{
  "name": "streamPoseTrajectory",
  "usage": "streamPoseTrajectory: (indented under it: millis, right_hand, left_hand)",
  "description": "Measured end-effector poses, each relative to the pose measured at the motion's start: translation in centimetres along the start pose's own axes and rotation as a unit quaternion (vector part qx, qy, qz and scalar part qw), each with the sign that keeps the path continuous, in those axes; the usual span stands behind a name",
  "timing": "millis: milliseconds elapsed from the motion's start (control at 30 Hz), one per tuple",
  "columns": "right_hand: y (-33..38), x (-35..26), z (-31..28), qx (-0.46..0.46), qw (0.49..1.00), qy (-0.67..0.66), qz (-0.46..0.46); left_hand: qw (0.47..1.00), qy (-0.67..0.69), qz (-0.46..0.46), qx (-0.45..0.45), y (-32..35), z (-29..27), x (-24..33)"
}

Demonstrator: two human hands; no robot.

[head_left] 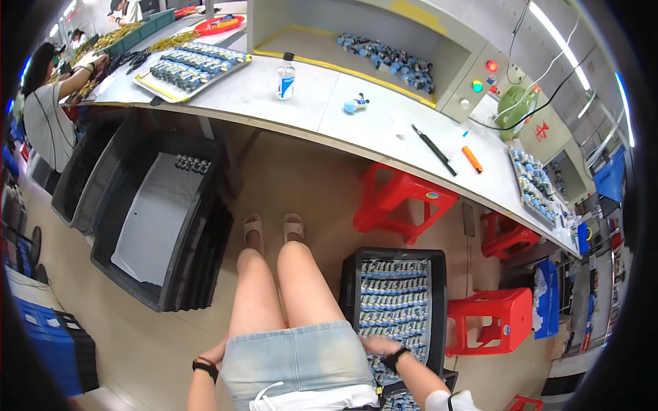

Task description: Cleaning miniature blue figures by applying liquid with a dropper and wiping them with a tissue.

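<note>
My left hand [218, 353] is down at the left side of my denim skirt [295, 359], its fingers hidden by the skirt's edge. On the other side, my right hand [377, 344] rests low beside the skirt, over the near left edge of a black crate [349, 294]. Its fingertips are partly covered, so I cannot make out whether it holds anything. In that crate lie neat rows of small blue-and-white figures [394, 301]. A single blue-and-white figure [356, 103] lies on the white workbench [308, 113] ahead of me.
On the bench stand a clear bottle [285, 79], a black pen-like tool [435, 151], an orange marker [472, 159] and a tray of figures [192, 72]. Black crates [164, 294] are stacked at left. Red stools [404, 198] stand under and beside the bench. A person [51, 103] works at far left.
</note>
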State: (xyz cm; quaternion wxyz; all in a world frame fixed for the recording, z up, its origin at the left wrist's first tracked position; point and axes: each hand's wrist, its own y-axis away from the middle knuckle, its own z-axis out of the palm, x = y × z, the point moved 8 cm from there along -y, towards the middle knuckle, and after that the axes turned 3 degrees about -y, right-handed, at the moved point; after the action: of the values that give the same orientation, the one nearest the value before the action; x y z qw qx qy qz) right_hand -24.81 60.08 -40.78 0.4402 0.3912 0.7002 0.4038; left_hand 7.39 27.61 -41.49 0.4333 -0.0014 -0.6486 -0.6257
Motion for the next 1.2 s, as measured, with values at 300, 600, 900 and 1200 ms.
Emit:
streamPoseTrajectory:
  millis: [300, 600, 900, 1200]
  right_hand:
    - [-8.9, 11.3, 12.8, -0.167, 0.878, -0.442, 0.079]
    - [-8.0, 1.0, 3.2, -0.087, 0.896, -0.427, 0.084]
    - [-16.2, 2.3, -3.4, 0.029, 0.930, -0.359, -0.070]
    - [-21.0, -1.0, -8.3, 0.034, 0.918, -0.372, -0.133]
  left_hand:
    - [0.987, -0.153, 0.043, -0.009, -21.8, -3.0, 15.8]
    - [0.963, -0.231, 0.139, -0.017, -24.0, 2.3, 22.2]
    - [0.871, -0.328, 0.353, 0.096, -22.3, 1.9, 31.7]
    - [0.777, -0.460, 0.399, 0.160, -24.5, -1.4, 40.7]
